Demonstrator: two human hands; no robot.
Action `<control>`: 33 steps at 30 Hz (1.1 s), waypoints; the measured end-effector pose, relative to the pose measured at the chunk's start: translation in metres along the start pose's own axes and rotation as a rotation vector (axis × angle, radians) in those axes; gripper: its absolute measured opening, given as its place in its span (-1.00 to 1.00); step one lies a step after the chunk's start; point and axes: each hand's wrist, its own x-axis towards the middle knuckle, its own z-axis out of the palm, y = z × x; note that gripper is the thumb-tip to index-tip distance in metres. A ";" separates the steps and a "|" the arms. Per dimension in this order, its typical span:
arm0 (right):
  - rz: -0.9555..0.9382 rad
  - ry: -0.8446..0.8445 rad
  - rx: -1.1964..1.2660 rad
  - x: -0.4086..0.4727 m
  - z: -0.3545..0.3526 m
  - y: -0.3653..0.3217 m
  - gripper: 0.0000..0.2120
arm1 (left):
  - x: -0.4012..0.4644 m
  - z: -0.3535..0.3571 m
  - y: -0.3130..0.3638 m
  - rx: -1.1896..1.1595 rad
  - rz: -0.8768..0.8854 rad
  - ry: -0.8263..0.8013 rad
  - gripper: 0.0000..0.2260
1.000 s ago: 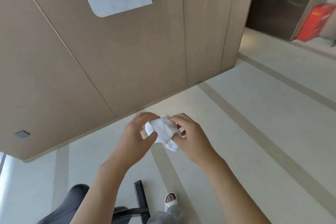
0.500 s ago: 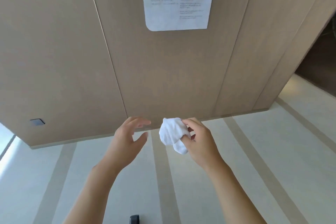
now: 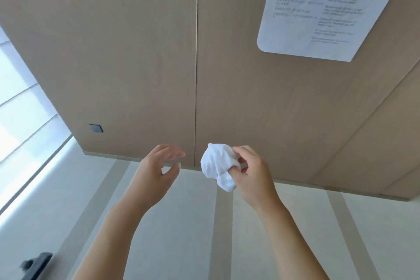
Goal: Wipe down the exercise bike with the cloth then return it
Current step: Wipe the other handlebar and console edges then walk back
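A bunched white cloth [image 3: 218, 165] is held up in front of me by my right hand [image 3: 252, 174], whose fingers and thumb curl round its right side. My left hand [image 3: 156, 174] hovers a short way to the left of the cloth, fingers loosely spread, touching nothing. A dark part of the exercise bike [image 3: 36, 265] shows at the bottom left corner; the rest of the bike is out of view.
A wood-panelled wall [image 3: 136, 63] stands close ahead, with a printed notice [image 3: 327, 7] at the upper right and a small dark socket plate [image 3: 96, 128] low down. Pale striped floor [image 3: 181, 234] runs below. A bright window [image 3: 20, 109] is at the left.
My left hand has let go of the cloth and drawn apart from it. The view has swung left, so the notice has slid to the right and the window has appeared.
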 end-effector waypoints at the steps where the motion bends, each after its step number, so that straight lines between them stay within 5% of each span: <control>1: -0.006 -0.019 0.006 0.013 0.004 0.004 -0.76 | 0.007 0.000 -0.005 0.010 -0.018 0.016 -0.77; 17: -0.323 -0.370 0.017 0.256 0.021 0.044 -0.79 | 0.124 0.017 -0.011 0.219 -0.273 0.428 -0.78; 33: -0.362 -0.697 0.239 0.309 0.134 0.025 -0.80 | 0.087 -0.035 -0.016 0.289 -0.588 0.720 -0.74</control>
